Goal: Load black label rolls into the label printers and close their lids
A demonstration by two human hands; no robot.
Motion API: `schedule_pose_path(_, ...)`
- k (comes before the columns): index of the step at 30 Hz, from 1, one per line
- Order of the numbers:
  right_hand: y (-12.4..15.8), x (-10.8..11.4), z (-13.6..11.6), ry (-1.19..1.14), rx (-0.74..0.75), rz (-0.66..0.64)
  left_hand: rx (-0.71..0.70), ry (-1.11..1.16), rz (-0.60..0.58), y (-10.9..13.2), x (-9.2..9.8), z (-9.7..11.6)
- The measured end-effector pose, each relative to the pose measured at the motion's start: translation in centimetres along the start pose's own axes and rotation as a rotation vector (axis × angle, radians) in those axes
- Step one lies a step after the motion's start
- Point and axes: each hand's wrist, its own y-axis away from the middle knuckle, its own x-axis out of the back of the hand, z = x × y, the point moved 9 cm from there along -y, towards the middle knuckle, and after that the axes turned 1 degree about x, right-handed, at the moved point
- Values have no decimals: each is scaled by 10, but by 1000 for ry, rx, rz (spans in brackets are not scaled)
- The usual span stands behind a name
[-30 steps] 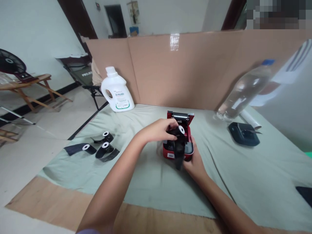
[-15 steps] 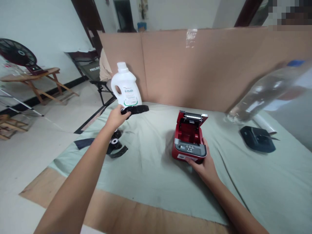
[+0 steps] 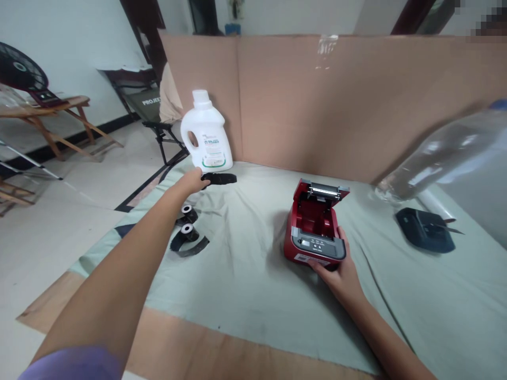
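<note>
My left hand (image 3: pixel 195 181) is at the back left of the cloth, its fingers closed on one end of a black strip (image 3: pixel 222 179) just in front of a white jug (image 3: pixel 209 138). Two black rolls with white cores, an upper one (image 3: pixel 189 212) and a lower one (image 3: pixel 187 231), lie nearer me beside my left forearm. My right hand (image 3: pixel 336 269) grips the front right corner of a red printer (image 3: pixel 312 240), thumb along its front face. The printer's lid stands raised over a red hollow that holds nothing visible.
A dark device (image 3: pixel 425 229) sits at the right, near a clear plastic bottle (image 3: pixel 439 150) leaning on the cardboard panel (image 3: pixel 293 100). Behind the left edge are a folding chair (image 3: pixel 144 105) and a fan (image 3: pixel 24 68) on a wooden table.
The view has shifted a little. The black strip in my left hand sits lower, closer to the cloth. My right hand keeps its hold on the printer.
</note>
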Motion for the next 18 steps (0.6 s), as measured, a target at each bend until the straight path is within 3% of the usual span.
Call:
schedule_pose_path(7, 1, 1, 3, 35, -3, 5, 54, -107, -148, -3, -39, -11)
schedule_pose_path(18, 1, 0, 3, 37, -1, 0, 79, -135, -199, 6, -41, -12)
